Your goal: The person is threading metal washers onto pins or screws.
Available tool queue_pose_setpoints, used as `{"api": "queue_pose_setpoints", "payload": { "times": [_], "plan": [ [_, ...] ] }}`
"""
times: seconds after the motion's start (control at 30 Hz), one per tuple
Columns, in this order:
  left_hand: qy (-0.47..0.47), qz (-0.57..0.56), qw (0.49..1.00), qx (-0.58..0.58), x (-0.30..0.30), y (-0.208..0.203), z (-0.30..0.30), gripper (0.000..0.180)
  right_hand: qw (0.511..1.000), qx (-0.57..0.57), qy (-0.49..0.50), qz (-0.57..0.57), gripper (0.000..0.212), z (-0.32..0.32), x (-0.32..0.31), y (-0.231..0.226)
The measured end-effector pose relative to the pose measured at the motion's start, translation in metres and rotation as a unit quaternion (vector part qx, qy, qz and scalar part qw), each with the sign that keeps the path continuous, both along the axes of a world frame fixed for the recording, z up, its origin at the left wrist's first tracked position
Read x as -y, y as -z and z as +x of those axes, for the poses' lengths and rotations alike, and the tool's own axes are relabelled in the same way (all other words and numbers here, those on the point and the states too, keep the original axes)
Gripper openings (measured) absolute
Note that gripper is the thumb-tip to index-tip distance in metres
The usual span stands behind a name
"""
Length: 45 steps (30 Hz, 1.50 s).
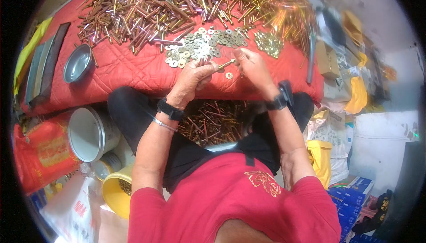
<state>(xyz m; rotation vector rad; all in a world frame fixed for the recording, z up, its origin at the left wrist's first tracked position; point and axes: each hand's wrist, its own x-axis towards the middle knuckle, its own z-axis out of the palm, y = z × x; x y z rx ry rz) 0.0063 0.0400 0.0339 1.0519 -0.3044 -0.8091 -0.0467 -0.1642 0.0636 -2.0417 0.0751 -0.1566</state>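
My left hand [195, 78] is closed on a thin brass-coloured bolt [226, 64], which points up to the right. At the bolt's far end, the fingers of my right hand [254, 65] are pinched together; whatever they hold, if anything, is hidden. Just below the bolt a single washer [229, 75] lies on the red quilted cloth [133, 72]. Beyond my hands spreads a pile of flat washers [191, 47]. To its right sits a small heap of shiny brass-coloured pieces [269, 44], probably nuts. A large heap of long metal bolts [155, 7] covers the back.
A metal bowl [78, 63] sits at the cloth's left. Below the cloth, between my legs, are more bolts [213, 121]. A white bucket [86, 134] and a yellow bucket [116, 194] stand at lower left. Blue boxes [353, 203] are stacked at lower right.
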Motion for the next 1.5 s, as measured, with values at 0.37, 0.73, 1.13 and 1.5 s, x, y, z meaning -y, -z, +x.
{"api": "queue_pose_setpoints", "payload": {
  "times": [0.37, 0.73, 1.13, 1.5],
  "plan": [
    [-0.003, 0.0, 1.0, -0.016, -0.002, -0.002, 0.002, 0.017, 0.995, 0.073, 0.001, 0.07, 0.024, -0.002, -0.015, 0.006],
    [0.008, -0.01, 0.999, -0.038, 0.002, 0.001, 0.005, 0.018, 0.997, 0.044, 0.012, 0.068, 0.029, 0.0, -0.011, 0.007],
    [0.016, 0.002, 0.999, -0.05, 0.004, -0.001, 0.005, 0.017, 0.999, 0.033, -0.038, 0.019, 0.029, 0.006, -0.003, 0.015],
    [-0.003, -0.013, 0.998, -0.064, 0.006, 0.0, 0.004, 0.015, 0.99, 0.143, 0.016, -0.002, 0.023, 0.009, -0.012, 0.016]
  ]
}}
